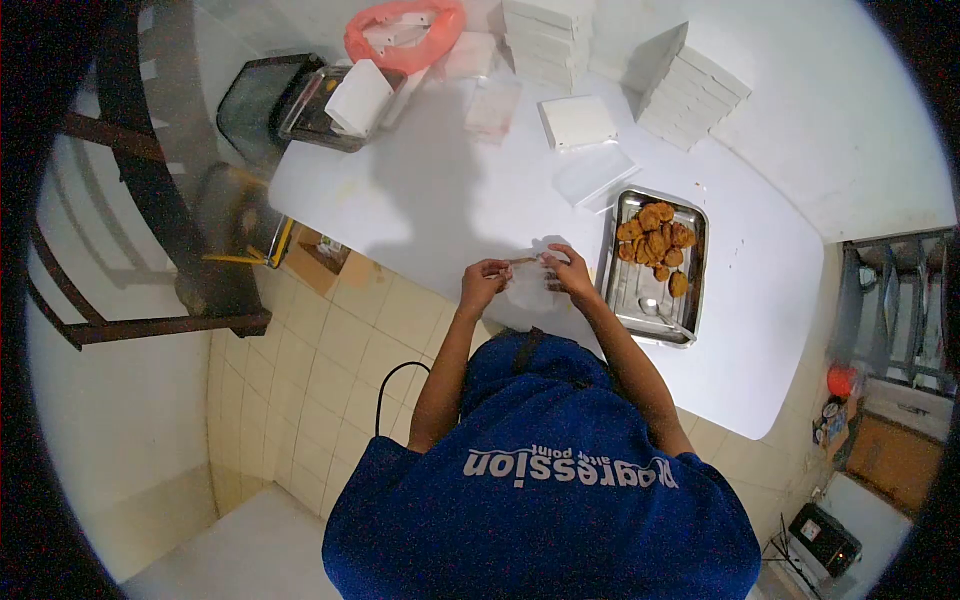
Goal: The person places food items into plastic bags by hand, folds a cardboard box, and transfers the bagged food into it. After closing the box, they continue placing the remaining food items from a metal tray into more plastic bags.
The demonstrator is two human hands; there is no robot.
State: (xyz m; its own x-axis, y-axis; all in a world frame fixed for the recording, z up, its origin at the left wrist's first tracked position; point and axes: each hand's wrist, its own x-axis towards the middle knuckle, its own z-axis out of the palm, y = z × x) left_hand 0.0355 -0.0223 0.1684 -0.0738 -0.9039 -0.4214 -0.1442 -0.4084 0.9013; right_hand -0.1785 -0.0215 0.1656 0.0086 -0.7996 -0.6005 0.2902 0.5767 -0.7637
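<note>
Between my hands, near the front edge of the white table, hangs a clear plastic bag (530,288). My left hand (484,284) pinches its upper left side with the fingertips. At the opposite side, the fingers of my right hand (568,272) are bent and gripping the bag's edge. A thin brownish strip shows along the top of the bag; what it is cannot be made out. Just right of my right hand lies a metal tray (612,290) with browned fried pieces (655,238) and a metal spoon or ladle (650,306) in it.
On the table (740,360) behind the tray are a clear plastic sheet (596,175), a white flat box (578,122) and stacked white boxes (695,90). A dark tray (318,115) and a red plastic bag (436,42) sit back left. A dark wooden chair (160,325) stands left.
</note>
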